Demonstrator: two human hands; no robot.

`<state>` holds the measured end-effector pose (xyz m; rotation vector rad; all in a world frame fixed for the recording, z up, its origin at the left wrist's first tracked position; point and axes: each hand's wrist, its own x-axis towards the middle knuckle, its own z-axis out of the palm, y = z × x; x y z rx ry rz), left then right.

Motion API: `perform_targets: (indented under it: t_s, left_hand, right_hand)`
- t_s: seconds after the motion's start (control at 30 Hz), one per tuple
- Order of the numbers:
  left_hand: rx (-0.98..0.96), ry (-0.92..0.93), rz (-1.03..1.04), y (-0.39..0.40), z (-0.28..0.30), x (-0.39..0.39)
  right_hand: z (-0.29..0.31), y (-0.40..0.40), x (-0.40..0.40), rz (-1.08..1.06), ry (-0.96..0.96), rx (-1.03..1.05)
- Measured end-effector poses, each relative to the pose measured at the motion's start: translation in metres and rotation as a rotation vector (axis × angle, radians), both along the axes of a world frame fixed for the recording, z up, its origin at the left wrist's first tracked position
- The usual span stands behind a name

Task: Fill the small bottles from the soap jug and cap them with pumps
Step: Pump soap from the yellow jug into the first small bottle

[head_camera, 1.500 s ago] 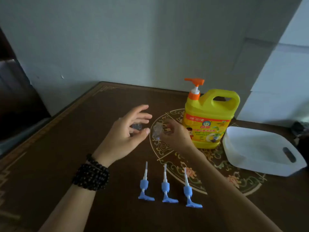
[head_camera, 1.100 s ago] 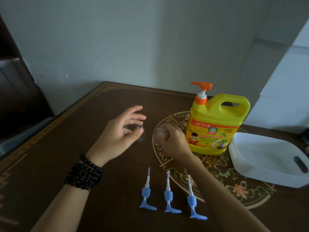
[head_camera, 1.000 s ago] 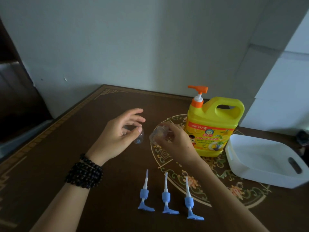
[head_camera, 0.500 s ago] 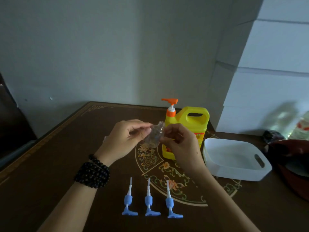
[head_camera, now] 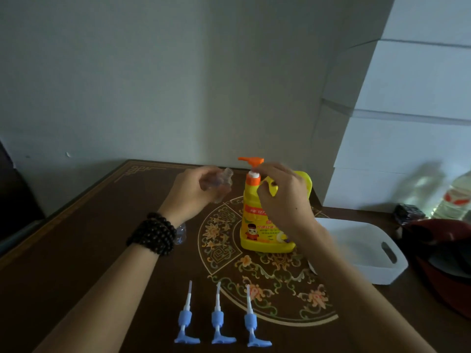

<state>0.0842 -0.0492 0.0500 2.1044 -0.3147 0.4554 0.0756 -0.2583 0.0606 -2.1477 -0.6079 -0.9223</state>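
The yellow soap jug (head_camera: 257,225) with an orange pump (head_camera: 251,161) stands mid-table. My left hand (head_camera: 193,192) grips a small clear bottle (head_camera: 221,183), its neck pointing up beside the jug's pump. My right hand (head_camera: 281,197) is raised in front of the jug's handle, its fingertips at the white stem just under the orange pump head. Another clear bottle (head_camera: 180,234) lies on the table, mostly hidden behind my left wrist. Three blue pumps (head_camera: 184,324) (head_camera: 218,323) (head_camera: 251,324) lie in a row near the front edge.
A white plastic tub (head_camera: 377,261) sits right of the jug. Dark red objects (head_camera: 438,240) and a clear plastic bottle (head_camera: 456,197) crowd the far right. The dark wooden table (head_camera: 89,250) meets a wall behind the jug.
My right hand let go of the small bottle and rose to the jug's pump. My left hand now holds the bottle alone, closer to the spout. The camera tilted up.
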Motion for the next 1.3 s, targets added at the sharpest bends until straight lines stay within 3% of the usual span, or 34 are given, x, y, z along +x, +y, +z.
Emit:
perform_targets:
  t_s: [0.2,0.57,0.73,0.97,1.3]
  left_hand:
    - [0.106,-0.025,0.094,-0.005,0.011,0.038]
    - [0.222,-0.098,0.039,-0.019,0.022,0.042]
    - [0.234,-0.074,-0.016,-0.019,0.028,0.039]
    - [0.266,-0.102,-0.022,-0.021,0.032,0.035]
    - [0.335,-0.171,0.005,-0.025,0.028,0.04]
  right_hand:
    - [0.019,-0.012,0.057,-0.04,-0.08,-0.267]
    - [0.026,-0.017,0.071,0.152,-0.068,-0.211]
    - [0.029,-0.018,0.079,0.142,0.071,-0.129]
    - [0.024,-0.012,0.061,0.098,-0.217,-0.415]
    - [-0.002,-0.007,0.059,0.004,-0.197,-0.295]
